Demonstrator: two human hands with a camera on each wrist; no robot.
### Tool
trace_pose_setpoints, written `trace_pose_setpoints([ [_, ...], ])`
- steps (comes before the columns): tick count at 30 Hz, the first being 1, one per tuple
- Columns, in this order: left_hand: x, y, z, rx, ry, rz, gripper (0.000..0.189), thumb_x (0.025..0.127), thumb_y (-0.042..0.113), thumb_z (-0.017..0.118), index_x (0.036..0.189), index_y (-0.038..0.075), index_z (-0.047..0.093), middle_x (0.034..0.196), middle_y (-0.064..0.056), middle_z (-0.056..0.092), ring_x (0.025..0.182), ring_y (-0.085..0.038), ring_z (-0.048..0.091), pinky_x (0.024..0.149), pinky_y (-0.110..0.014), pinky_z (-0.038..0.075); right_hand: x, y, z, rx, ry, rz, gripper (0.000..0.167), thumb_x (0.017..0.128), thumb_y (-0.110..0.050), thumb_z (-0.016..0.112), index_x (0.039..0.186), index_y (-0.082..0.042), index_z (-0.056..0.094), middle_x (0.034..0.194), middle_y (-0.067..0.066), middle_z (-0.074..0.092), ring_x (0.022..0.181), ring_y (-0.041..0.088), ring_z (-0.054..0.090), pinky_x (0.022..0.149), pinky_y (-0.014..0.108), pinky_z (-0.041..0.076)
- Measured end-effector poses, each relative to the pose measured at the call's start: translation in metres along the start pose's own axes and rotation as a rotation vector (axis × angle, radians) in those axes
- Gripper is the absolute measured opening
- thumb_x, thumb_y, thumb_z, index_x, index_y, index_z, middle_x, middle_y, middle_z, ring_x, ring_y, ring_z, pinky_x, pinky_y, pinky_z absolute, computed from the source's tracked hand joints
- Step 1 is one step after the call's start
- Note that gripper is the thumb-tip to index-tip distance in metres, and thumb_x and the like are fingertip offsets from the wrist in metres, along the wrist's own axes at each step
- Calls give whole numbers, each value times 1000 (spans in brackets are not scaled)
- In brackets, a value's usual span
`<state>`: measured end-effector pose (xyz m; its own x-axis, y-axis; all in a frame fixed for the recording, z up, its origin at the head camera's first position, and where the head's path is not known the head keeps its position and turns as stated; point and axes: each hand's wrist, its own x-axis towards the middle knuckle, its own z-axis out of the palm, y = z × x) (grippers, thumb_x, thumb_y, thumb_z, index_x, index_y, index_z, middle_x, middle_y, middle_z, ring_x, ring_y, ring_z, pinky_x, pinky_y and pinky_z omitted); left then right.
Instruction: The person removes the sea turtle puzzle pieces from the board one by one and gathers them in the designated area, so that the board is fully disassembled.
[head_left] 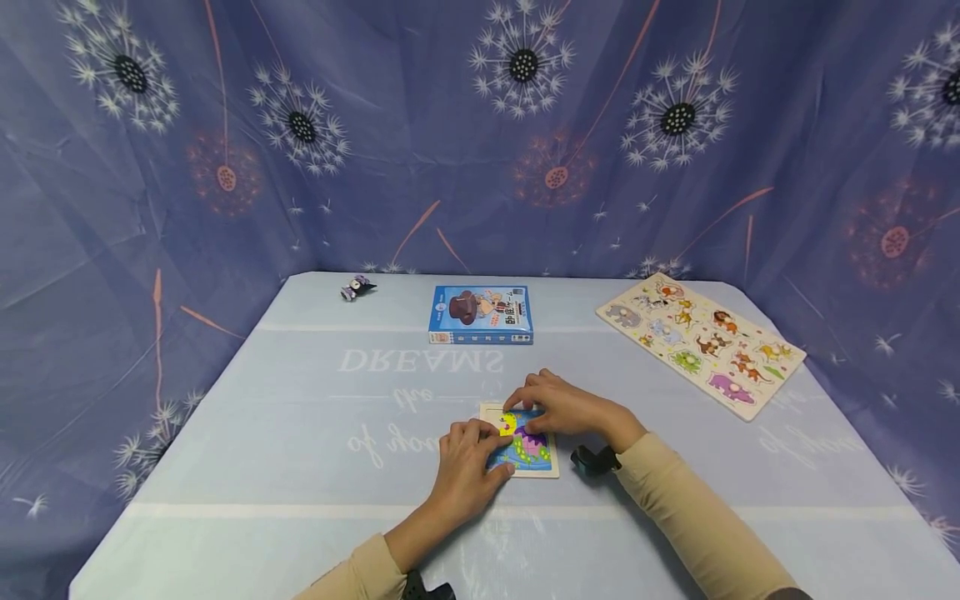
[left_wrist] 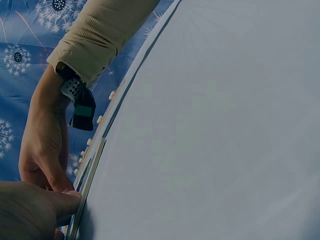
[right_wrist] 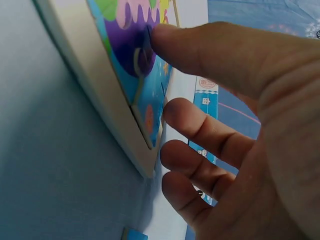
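In the head view, the puzzle lies right of the left hand, under the right hand's fingertips. Left wrist view: left thumb on its edge; can't tell if gripping. Right wrist view: loose fingers, thumb touching purple part.

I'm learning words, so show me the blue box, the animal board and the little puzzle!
Blue box [head_left: 481,310], head view, top cover.
Animal board [head_left: 701,345], head view, printed face.
Little puzzle [head_left: 531,452], head view, picture pieces.

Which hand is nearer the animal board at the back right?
The right hand: it's at the right part of the small puzzle, left of the animal board. The left hand is at the puzzle's left edge, farther from the board.
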<state>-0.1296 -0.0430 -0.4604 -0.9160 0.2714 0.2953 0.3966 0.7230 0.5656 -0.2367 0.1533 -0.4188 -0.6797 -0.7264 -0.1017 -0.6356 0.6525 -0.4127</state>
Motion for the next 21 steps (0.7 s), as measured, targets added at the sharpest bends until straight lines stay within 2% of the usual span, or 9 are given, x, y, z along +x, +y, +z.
trace_pose_setpoints([
  [8,0,1,-1,-4,-2,-7,37,79,27,73,113,14,70,113,-1,54,107,-21,40,92,-46,28,3,3,-5,-3,-65,-60,40,83,-21,70,121,-30,63,98,0,54,90,16,42,77,28,34],
  [14,-1,2,-1,3,5,-8,37,79,27,73,113,14,70,113,-1,54,108,-22,40,91,-46,28,6,2,-8,-24,-114,-45,42,83,-22,70,122,-33,63,94,-1,50,86,13,38,74,27,32],
  [21,-1,2,-1,9,12,-6,36,79,27,73,113,15,70,113,-1,54,107,-21,40,91,-45,29,8,-2,-10,-55,-123,-45,39,82,-23,71,119,-32,64,93,-1,52,85,12,38,74,26,33],
])
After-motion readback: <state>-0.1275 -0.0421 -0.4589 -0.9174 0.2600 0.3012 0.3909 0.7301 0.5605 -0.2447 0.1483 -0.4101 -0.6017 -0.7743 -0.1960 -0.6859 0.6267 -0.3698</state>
